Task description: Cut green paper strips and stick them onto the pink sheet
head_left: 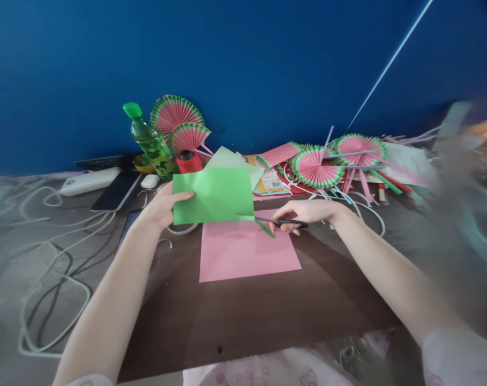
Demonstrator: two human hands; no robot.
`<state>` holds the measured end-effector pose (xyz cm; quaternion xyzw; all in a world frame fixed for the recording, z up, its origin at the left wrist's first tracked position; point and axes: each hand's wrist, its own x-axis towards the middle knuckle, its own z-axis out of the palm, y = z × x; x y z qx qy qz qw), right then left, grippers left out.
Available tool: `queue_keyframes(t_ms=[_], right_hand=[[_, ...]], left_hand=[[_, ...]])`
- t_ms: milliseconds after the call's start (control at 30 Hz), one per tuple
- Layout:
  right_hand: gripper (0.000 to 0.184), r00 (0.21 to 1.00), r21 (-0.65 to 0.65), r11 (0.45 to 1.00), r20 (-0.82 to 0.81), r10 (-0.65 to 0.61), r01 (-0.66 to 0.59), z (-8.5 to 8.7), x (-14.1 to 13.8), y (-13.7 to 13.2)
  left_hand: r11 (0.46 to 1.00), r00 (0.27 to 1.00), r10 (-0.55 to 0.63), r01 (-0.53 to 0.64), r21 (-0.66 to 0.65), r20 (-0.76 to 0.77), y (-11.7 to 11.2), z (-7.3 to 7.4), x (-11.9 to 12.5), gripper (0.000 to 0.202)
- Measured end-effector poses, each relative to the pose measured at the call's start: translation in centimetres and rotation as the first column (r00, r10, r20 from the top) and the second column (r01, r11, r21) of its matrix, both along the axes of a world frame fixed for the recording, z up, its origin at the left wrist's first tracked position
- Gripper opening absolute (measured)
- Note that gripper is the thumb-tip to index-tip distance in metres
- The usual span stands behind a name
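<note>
My left hand grips the left edge of a bright green sheet of paper, thumb on its face, and holds it up over the desk. My right hand is closed round the black handles of a pair of scissors. The scissor blades lie along the paper's lower right edge, where a narrow green strip hangs down, partly cut from the sheet. Below them a pink sheet of paper lies flat on the dark brown desk board.
Behind stand a green-capped bottle, a red thread spool and pink-green paper fans. More round fans, strips and cords lie at the back right. Phone, white power bank and looping cables lie left.
</note>
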<state>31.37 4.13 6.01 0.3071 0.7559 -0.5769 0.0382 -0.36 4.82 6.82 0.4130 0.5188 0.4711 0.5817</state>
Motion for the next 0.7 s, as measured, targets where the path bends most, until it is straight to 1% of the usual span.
queue_keyframes(t_ms=[100,233,367,500,567,700], right_hand=[[0.045,1.000,-0.003,1.000,-0.023,-0.002,0.002,0.1,0.1,0.0],[0.042,0.996,0.000,0.998,-0.060,-0.064,0.064,0.0,0.3,0.0],[0.043,0.992,-0.020,0.995,-0.078,-0.101,0.100,0.1,0.2,-0.1],[0.047,0.991,-0.022,0.995,-0.099,-0.094,0.092,-0.2,-0.2,-0.1],[0.047,0.986,-0.019,0.995,-0.135,-0.095,0.093,-0.7,-0.5,-0.1],[0.042,0.955,-0.010,0.991,-0.265,-0.133,0.135,-1.6,-1.7,-0.3]], left_hand=[[0.995,0.995,0.089,-0.091,0.045,0.038,0.3,0.0,-0.2,0.029],[0.977,0.978,0.196,-0.201,0.072,0.068,0.8,-0.3,-0.7,0.028],[0.962,0.965,0.245,-0.254,0.095,0.097,1.2,-0.5,-0.8,0.027],[0.944,0.942,0.315,-0.323,0.061,0.119,1.2,-0.5,-0.5,0.025],[0.935,0.930,0.343,-0.351,0.042,0.130,1.2,-0.5,-0.2,0.025],[0.932,0.922,0.349,-0.360,0.044,0.169,1.1,-0.7,0.6,0.025]])
